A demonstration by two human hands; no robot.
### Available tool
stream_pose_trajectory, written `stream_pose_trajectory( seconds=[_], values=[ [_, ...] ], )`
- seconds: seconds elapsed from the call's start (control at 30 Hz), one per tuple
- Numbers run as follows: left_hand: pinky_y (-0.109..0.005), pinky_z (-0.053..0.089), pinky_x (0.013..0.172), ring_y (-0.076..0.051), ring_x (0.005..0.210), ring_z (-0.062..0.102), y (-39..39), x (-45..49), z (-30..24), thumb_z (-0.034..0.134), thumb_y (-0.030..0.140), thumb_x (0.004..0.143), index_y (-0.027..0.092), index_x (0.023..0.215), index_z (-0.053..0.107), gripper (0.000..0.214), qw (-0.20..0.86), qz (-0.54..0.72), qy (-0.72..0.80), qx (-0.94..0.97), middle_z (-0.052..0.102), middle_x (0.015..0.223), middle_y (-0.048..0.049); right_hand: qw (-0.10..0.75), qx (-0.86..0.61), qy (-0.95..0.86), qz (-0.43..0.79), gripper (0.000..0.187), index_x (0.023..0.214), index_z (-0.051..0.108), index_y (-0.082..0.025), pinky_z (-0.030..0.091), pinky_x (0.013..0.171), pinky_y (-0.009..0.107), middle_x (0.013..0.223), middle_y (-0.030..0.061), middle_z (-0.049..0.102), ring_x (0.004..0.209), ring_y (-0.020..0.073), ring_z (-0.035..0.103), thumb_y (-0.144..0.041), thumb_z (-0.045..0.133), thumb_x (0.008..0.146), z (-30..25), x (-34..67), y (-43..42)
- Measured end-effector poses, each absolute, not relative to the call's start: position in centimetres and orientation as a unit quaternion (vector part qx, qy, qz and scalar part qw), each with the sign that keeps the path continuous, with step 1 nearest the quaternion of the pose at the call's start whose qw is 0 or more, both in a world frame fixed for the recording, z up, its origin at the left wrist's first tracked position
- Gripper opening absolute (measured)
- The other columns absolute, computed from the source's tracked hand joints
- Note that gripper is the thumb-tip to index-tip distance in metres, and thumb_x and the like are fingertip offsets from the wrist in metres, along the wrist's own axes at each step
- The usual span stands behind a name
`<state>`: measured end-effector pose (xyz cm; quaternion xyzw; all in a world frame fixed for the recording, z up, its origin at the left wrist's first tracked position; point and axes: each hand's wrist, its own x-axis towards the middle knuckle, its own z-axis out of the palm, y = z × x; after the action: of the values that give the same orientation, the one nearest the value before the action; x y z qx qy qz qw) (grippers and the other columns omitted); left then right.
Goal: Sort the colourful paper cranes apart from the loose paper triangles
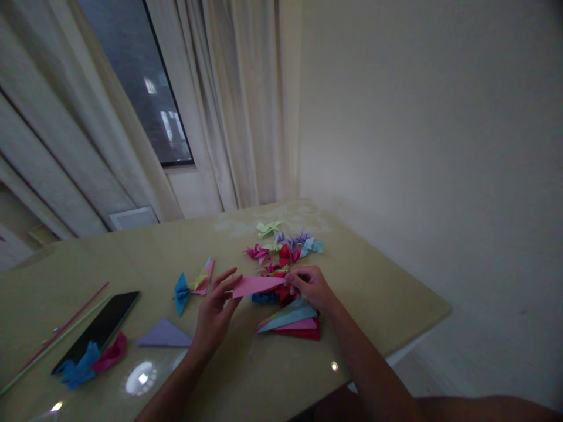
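Note:
A pink folded paper (257,285), narrow and pointed, is held level above the table between my two hands. My left hand (216,308) grips its left end between thumb and fingers, the other fingers bent loosely. At the right end, my right hand (311,286) pinches the paper with thumb and forefinger. Just below lies a stack of folded papers (290,317) in light blue, pink and red. Behind my hands sits a cluster of folded paper figures (288,253) in red, pink, purple, green and light blue, partly hidden by the paper.
A lilac folded triangle (164,334) lies left of my left forearm. Farther left are a dark phone-like slab (105,322), blue and magenta paper pieces (81,366) and two thin sticks (65,328). A blue paper figure (180,293) stands nearby. The table (373,305) meets a wall on the right.

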<state>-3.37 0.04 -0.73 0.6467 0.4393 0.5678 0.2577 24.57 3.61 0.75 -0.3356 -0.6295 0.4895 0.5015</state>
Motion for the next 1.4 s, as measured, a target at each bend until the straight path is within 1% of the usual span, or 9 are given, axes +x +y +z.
stream_pose_trajectory(
  seconds=[0.1,0.3,0.63,0.83,0.9,0.97,1.1,1.3,1.4],
  values=[
    [-0.034,0.062,0.086,-0.028,0.123,0.070,0.1,-3.6,-0.8,0.077,0.038,0.090,0.027,0.121,0.079,0.033,0.257,0.565,0.443,0.647,0.065,0.146,-0.0123,0.504,-0.332,-0.619,0.502,0.051,0.073,0.076,-0.017,0.038,0.041,0.021,0.053,-0.0005,0.065,0.041,0.0089,0.050,-0.065,0.076,0.089,0.8,24.6,3.6],
    [-0.042,0.060,0.099,-0.029,0.118,0.073,-0.7,-3.0,-0.6,0.074,0.034,0.089,0.025,0.126,0.077,0.038,0.410,0.524,0.409,0.624,0.077,0.129,-0.0118,0.499,-0.340,-0.619,0.502,0.053,0.073,0.076,-0.017,0.039,0.041,0.021,0.053,-0.0001,0.065,0.041,0.0098,0.050,-0.068,0.077,0.086,0.6,24.6,3.8],
    [-0.040,0.061,0.093,-0.029,0.102,0.075,-1.5,-2.8,0.1,0.092,0.044,0.074,0.024,0.105,0.084,0.037,0.481,0.494,0.406,0.600,0.080,0.111,-0.0103,0.479,-0.341,-0.659,0.468,0.050,0.070,0.075,-0.017,0.037,0.040,0.020,0.052,0.0000,0.063,0.041,0.0098,0.049,-0.063,0.076,0.090,0.9,24.4,3.3],
    [-0.044,0.057,0.101,-0.028,0.112,0.070,-1.8,-1.7,0.2,0.072,0.055,0.093,0.022,0.091,0.078,0.034,0.474,0.512,0.364,0.616,0.076,0.108,-0.0114,0.445,-0.336,-0.673,0.486,0.049,0.072,0.080,-0.018,0.038,0.040,0.021,0.053,0.0021,0.067,0.040,0.0108,0.050,-0.066,0.079,0.085,1.5,24.1,2.8],
    [-0.040,0.059,0.093,-0.023,0.096,0.071,-1.9,-1.6,0.2,0.066,0.058,0.097,0.023,0.095,0.072,0.036,0.499,0.527,0.368,0.581,0.074,0.097,-0.0080,0.462,-0.341,-0.663,0.480,0.049,0.073,0.081,-0.018,0.039,0.042,0.022,0.053,0.0022,0.067,0.041,0.0112,0.051,-0.066,0.079,0.085,1.5,24.2,2.9],
    [-0.029,0.056,0.068,-0.015,0.067,0.062,-1.9,-1.6,0.0,0.060,0.060,0.100,0.023,0.096,0.066,0.038,0.517,0.516,0.374,0.571,0.065,0.075,-0.0006,0.476,-0.346,-0.654,0.474,0.050,0.073,0.081,-0.018,0.040,0.043,0.022,0.053,0.0020,0.067,0.042,0.0112,0.052,-0.066,0.079,0.085,1.4,24.3,3.0],
    [-0.021,0.036,0.050,-0.010,0.052,0.046,-2.2,-1.4,-0.9,0.061,0.054,0.100,0.023,0.115,0.066,0.035,0.423,0.451,0.430,0.658,0.055,0.069,0.0058,0.489,-0.351,-0.652,0.461,0.051,0.071,0.079,-0.017,0.041,0.044,0.022,0.054,0.0018,0.066,0.044,0.0118,0.053,-0.066,0.077,0.087,1.2,24.5,3.1],
    [-0.022,0.041,0.055,-0.012,0.057,0.053,-2.3,-0.1,-1.7,0.064,0.042,0.098,0.022,0.094,0.072,0.022,0.303,0.409,0.430,0.746,0.064,0.070,0.0023,0.507,-0.365,-0.641,0.447,0.052,0.073,0.078,-0.017,0.041,0.045,0.023,0.055,0.0011,0.065,0.045,0.0123,0.053,-0.067,0.075,0.088,1.0,24.5,3.3],
    [-0.025,0.051,0.063,-0.017,0.071,0.066,-2.1,0.6,-1.8,0.058,0.041,0.102,0.023,0.101,0.075,0.024,0.302,0.411,0.410,0.756,0.074,0.085,-0.0035,0.534,-0.385,-0.625,0.419,0.051,0.071,0.077,-0.018,0.041,0.047,0.023,0.055,0.0011,0.064,0.048,0.0128,0.054,-0.066,0.074,0.089,1.0,24.4,3.6]
  ],
)
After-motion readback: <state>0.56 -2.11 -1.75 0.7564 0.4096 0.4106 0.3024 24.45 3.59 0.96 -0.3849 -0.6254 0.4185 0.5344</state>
